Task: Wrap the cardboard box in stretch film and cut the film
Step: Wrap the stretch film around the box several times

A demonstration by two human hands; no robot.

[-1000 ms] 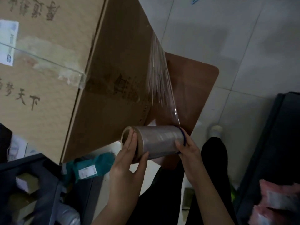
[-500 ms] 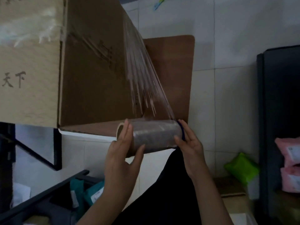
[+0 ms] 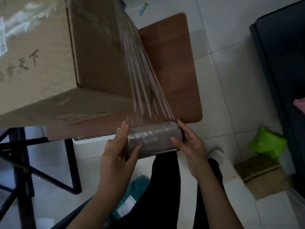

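Note:
A large cardboard box (image 3: 49,66) with printed characters fills the upper left and rests on a brown table (image 3: 173,66). Below its near corner I hold a roll of stretch film (image 3: 153,139) sideways. My left hand (image 3: 117,156) cups the roll's left end. My right hand (image 3: 189,146) grips its right end. A taut, streaked sheet of film (image 3: 142,76) runs from the roll up to the box's right side.
Black metal table legs (image 3: 21,162) cross at the lower left. A dark cabinet (image 3: 283,63) stands at the right, with a green packet (image 3: 267,144) and a small cardboard box (image 3: 260,176) on the tiled floor beside it. Teal packets (image 3: 132,195) lie by my legs.
The view has swung round the box corner, so its near side now shows. Both hands kept hold of the roll, and the film sheet has lengthened along the box's right side.

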